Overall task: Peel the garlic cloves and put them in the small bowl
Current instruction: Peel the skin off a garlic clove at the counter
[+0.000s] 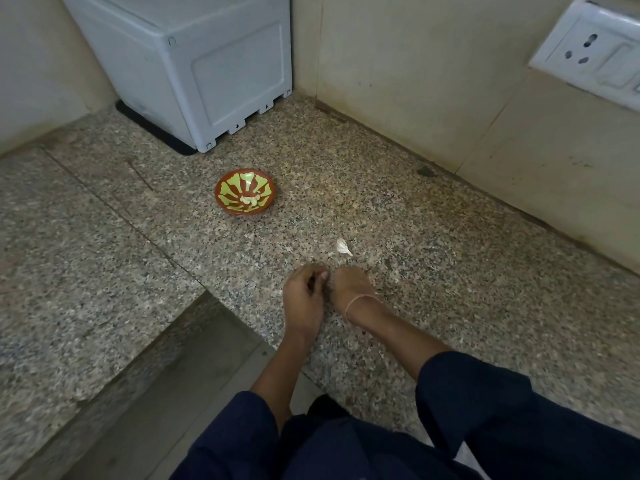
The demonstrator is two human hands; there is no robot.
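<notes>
Hands work close together on the table (450, 271), nearer the person than the small bowl (242, 212). The left hand (303, 296) has curled fingers and the right hand (351, 285) shows its back. Whether either grip holds a clove, I cannot tell. The one bowl holds a few peeled garlic cloves (250, 200). One white garlic piece (343, 247) lies between the bowl and the hands. One grey appliance (207, 64) stands beyond the bowl.

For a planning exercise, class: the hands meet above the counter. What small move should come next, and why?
Probably strip skin from whatever they hold: left hand and right hand meet, fingers curled, contents hidden; the bowl already holds cloves.
</notes>
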